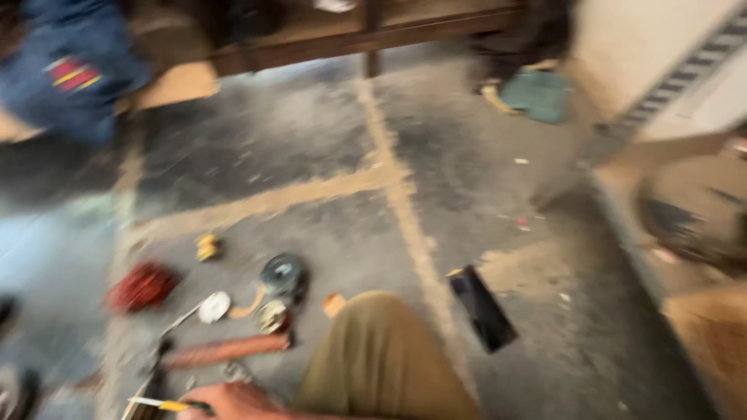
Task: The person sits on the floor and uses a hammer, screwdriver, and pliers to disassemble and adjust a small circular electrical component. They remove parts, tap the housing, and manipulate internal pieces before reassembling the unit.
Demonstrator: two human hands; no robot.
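Observation:
The view is blurred by motion. At the bottom edge my left hand [232, 401] lies low over the floor, its fingers closed around a thin yellow-handled tool [166, 404]. My knee in khaki trousers [380, 359] rises just right of it. A reddish-brown tube [226, 350] lies on the floor just above the hand. Beyond it sit a white disc [214, 307], a small metal round part [272, 316] and a dark round disc [284, 274]. My right hand is out of sight.
A red coil [144, 286], a small yellow item [207, 247] and a black flat slab [482, 308] lie on the grey concrete floor [311, 148]. Another person in blue jeans [70, 74] is at top left, and a foot in a teal sandal [534, 95] at top right. A wooden bench [366, 35] runs along the back.

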